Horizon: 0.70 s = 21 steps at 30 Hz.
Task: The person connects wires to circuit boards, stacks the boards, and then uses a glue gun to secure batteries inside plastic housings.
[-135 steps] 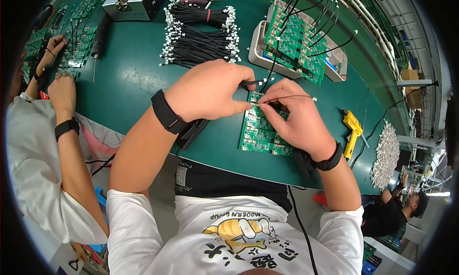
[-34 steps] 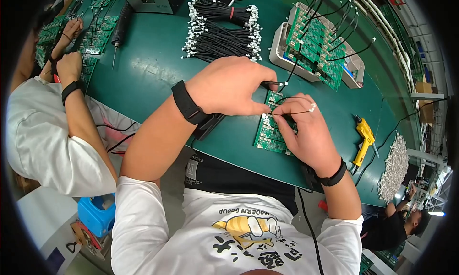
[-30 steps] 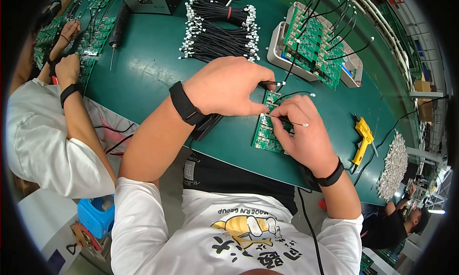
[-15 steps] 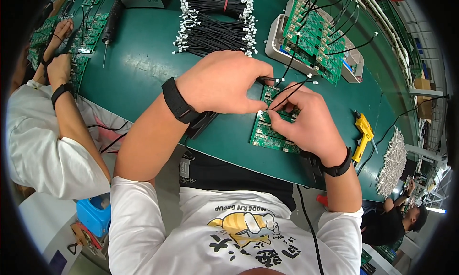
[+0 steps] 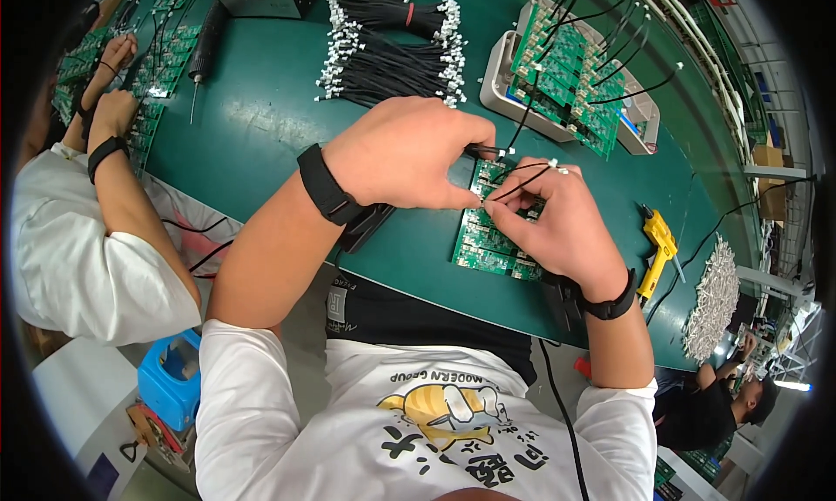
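Observation:
A green circuit board panel (image 5: 492, 244) lies on the table beneath both my hands. My left hand (image 5: 405, 153) is closed around black cables (image 5: 489, 151) whose white plugs poke out past the curled fingers; its thumb reaches down to the board. Thumb and fingers of my right hand (image 5: 562, 222) pinch the end of another black cable (image 5: 527, 181) against the board's left part. That cable's other end, with white plugs, arches over the right hand's knuckles. Fingertips hide the pinched plug, so whether it is seated cannot be seen.
Bundled black cables (image 5: 392, 53) lie beyond my left hand. A grey bin (image 5: 501, 83) holds upright boards (image 5: 566, 74) with cables. A yellow glue gun (image 5: 659, 244) and a white pile (image 5: 714, 301) are at right. A screwdriver (image 5: 205, 53) lies near a co-worker's hands (image 5: 113, 114).
My right hand and the pinched cable have shifted slightly left, and the cable's loose end has swung left over the knuckles. The left hand keeps its cables.

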Tool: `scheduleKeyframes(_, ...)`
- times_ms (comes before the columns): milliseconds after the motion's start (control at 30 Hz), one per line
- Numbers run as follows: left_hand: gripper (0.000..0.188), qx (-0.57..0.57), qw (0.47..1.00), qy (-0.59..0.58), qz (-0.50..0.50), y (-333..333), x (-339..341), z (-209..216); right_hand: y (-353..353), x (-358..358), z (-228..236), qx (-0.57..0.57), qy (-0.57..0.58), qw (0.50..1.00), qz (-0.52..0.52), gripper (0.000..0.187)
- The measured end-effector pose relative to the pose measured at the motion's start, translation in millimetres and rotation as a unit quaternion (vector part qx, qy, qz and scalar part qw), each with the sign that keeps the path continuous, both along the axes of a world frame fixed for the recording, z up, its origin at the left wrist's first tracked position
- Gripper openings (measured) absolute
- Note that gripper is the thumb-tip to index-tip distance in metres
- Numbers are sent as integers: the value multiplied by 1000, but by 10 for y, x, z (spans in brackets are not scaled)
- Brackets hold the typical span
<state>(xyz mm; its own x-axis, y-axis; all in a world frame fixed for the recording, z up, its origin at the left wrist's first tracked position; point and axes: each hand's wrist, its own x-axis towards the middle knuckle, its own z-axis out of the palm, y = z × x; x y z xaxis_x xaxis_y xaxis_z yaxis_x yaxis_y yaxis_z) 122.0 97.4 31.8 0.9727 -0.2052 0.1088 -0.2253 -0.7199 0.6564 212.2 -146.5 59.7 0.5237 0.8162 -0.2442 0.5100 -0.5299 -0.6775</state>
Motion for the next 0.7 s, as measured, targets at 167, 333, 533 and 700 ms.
scheduleKeyframes(167,42,-18,1000,18,14,9,-40,128,-192,-191,225,15,-151,985,81,40)
scheduleKeyframes(333,24,-74,995,-30,58,-13,-20,-5,-337,-306,199,62,-182,980,51,56)
scheduleKeyframes(533,16,-98,991,-64,69,-17,4,72,-356,-168,3,108,-167,978,55,51)
scheduleKeyframes(700,18,-121,985,-98,71,-17,22,94,-348,-141,-138,153,-206,966,30,45)
